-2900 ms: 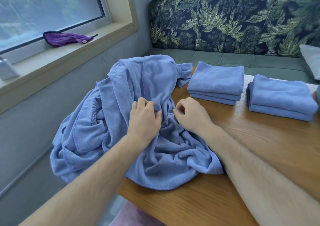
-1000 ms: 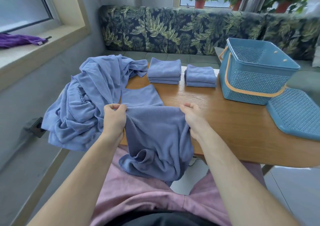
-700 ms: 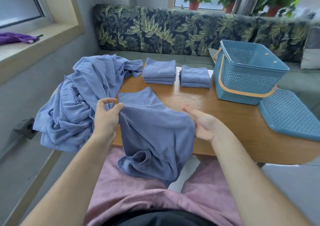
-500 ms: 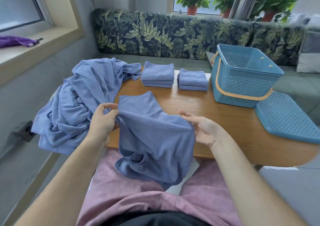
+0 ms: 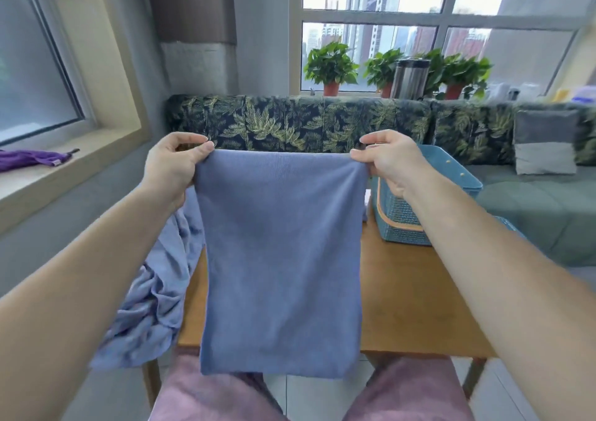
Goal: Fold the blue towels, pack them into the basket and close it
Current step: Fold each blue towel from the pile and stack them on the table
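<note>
My left hand (image 5: 171, 165) and right hand (image 5: 392, 162) pinch the towel's (image 5: 280, 259) top corners, and it hangs long toward 6 o'clock.

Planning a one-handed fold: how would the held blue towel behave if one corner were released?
Probably floppy: the blue towel hangs limp from the left hand and right hand, so a freed corner should drop. Seemingly light: pinches carry it.

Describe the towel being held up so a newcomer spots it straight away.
Start at the wooden table before the leaf-print sofa. The left hand and right hand pinch the blue towel by its top corners. Unlike the crumpled pile beside it, it hangs flat and smooth.
</note>
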`<act>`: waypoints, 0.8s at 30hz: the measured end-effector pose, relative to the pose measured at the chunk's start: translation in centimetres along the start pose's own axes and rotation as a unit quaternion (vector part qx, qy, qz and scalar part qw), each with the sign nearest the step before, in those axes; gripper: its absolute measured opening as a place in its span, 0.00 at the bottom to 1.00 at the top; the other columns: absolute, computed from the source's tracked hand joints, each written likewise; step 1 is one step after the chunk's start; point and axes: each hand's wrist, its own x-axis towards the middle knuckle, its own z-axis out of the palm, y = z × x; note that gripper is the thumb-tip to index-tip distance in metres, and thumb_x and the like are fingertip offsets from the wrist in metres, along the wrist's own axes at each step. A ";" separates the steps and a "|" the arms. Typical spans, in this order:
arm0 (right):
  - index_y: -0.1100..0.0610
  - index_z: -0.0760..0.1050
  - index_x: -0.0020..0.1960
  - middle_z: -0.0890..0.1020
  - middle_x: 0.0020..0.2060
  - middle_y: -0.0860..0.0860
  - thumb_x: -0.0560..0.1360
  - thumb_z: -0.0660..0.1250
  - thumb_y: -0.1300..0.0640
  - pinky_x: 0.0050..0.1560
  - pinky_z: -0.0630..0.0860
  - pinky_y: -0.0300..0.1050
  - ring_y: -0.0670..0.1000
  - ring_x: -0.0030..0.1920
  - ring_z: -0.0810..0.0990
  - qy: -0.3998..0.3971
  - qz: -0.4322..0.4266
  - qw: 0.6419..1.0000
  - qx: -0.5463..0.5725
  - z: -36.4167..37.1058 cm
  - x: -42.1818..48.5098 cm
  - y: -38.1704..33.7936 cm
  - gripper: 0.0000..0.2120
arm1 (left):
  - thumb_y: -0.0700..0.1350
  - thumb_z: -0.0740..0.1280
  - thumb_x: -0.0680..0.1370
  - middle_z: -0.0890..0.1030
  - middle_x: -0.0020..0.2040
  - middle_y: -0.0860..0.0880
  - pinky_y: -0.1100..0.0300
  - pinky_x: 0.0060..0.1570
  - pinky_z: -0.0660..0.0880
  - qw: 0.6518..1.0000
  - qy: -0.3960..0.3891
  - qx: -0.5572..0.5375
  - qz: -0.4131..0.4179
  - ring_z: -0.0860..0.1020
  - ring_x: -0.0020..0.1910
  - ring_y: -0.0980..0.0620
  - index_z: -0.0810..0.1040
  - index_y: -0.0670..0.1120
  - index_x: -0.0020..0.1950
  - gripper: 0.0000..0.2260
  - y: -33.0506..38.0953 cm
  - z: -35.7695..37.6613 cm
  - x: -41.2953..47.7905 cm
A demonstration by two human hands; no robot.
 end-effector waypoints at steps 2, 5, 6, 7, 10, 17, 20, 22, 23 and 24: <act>0.58 0.79 0.50 0.81 0.46 0.53 0.72 0.75 0.70 0.48 0.82 0.49 0.52 0.46 0.81 0.013 -0.020 1.000 -0.003 -0.3 1.2 -1.8 0.12 | 0.50 0.77 0.74 0.78 0.36 0.53 0.57 0.31 0.71 1.000 -0.004 0.015 0.010 0.71 0.30 0.51 0.82 0.52 0.42 0.05 1.6 0.6 1.4; 0.59 0.81 0.48 0.86 0.50 0.55 0.74 0.73 0.70 0.48 0.80 0.51 0.53 0.46 0.82 0.008 -0.039 0.999 0.010 -1.1 2.1 -3.5 0.08 | 0.53 0.77 0.72 0.78 0.37 0.50 0.53 0.33 0.73 1.000 -0.009 0.010 0.019 0.72 0.34 0.47 0.83 0.52 0.43 0.07 3.2 1.2 2.9; 0.58 0.81 0.47 0.86 0.49 0.55 0.74 0.72 0.69 0.49 0.80 0.53 0.53 0.46 0.83 0.008 -0.042 0.999 0.015 -1.5 2.1 -3.8 0.07 | 0.53 0.77 0.72 0.78 0.38 0.50 0.54 0.33 0.73 0.999 -0.012 0.012 0.030 0.72 0.35 0.47 0.83 0.52 0.43 0.07 3.6 1.4 3.2; 0.58 0.81 0.47 0.87 0.48 0.54 0.75 0.72 0.68 0.52 0.81 0.55 0.53 0.46 0.84 0.012 -0.047 0.999 0.021 -1.8 2.0 -3.9 0.07 | 0.53 0.77 0.72 0.79 0.38 0.50 0.55 0.32 0.73 0.999 -0.014 0.018 0.038 0.72 0.35 0.48 0.83 0.52 0.42 0.06 4.0 1.6 3.2; 0.57 0.82 0.46 0.87 0.46 0.56 0.74 0.76 0.64 0.58 0.81 0.60 0.57 0.50 0.86 0.042 -0.092 0.995 0.000 -2.8 0.6 -3.5 0.04 | 0.52 0.77 0.73 0.80 0.37 0.49 0.54 0.34 0.75 0.996 -0.019 0.056 0.065 0.73 0.33 0.50 0.83 0.52 0.40 0.06 4.6 1.5 2.4; 0.56 0.84 0.49 0.87 0.49 0.53 0.74 0.74 0.65 0.59 0.79 0.46 0.50 0.53 0.85 -0.020 -0.182 0.983 0.000 -5.6 -5.5 -5.3 0.06 | 0.55 0.76 0.72 0.77 0.40 0.46 0.55 0.39 0.78 0.995 -0.090 -0.032 0.008 0.74 0.37 0.47 0.82 0.51 0.41 0.09 6.2 -0.7 -1.3; 0.57 0.84 0.51 0.87 0.50 0.52 0.72 0.74 0.69 0.58 0.78 0.40 0.47 0.51 0.84 -0.052 -0.192 0.979 0.031 -6.3 -7.3 -6.7 0.11 | 0.50 0.77 0.70 0.81 0.44 0.47 0.50 0.54 0.75 0.971 -0.203 -0.127 -0.016 0.78 0.44 0.47 0.86 0.50 0.44 0.06 7.6 -1.2 -2.3; 0.57 0.84 0.52 0.87 0.49 0.51 0.70 0.75 0.70 0.57 0.79 0.39 0.46 0.50 0.83 -0.062 -0.189 0.980 0.022 -6.7 -7.6 -7.0 0.14 | 0.46 0.82 0.64 0.83 0.50 0.44 0.49 0.62 0.72 0.965 -0.243 -0.102 -0.012 0.79 0.51 0.45 0.86 0.47 0.52 0.18 7.9 -1.4 -2.3; 0.56 0.84 0.53 0.87 0.49 0.51 0.69 0.76 0.70 0.56 0.79 0.38 0.46 0.49 0.83 -0.055 -0.190 0.980 -0.004 -6.9 -7.5 -7.0 0.15 | 0.46 0.85 0.58 0.83 0.52 0.41 0.49 0.62 0.73 0.965 -0.249 -0.085 -0.007 0.79 0.51 0.44 0.86 0.47 0.53 0.25 7.9 -1.5 -2.2; 0.56 0.85 0.53 0.87 0.48 0.50 0.69 0.76 0.69 0.55 0.79 0.38 0.45 0.47 0.83 -0.041 -0.191 0.980 -0.043 -7.0 -7.3 -6.7 0.15 | 0.47 0.86 0.52 0.84 0.53 0.40 0.49 0.61 0.74 0.969 -0.240 -0.051 0.001 0.80 0.51 0.44 0.86 0.48 0.53 0.29 7.6 -1.4 -2.0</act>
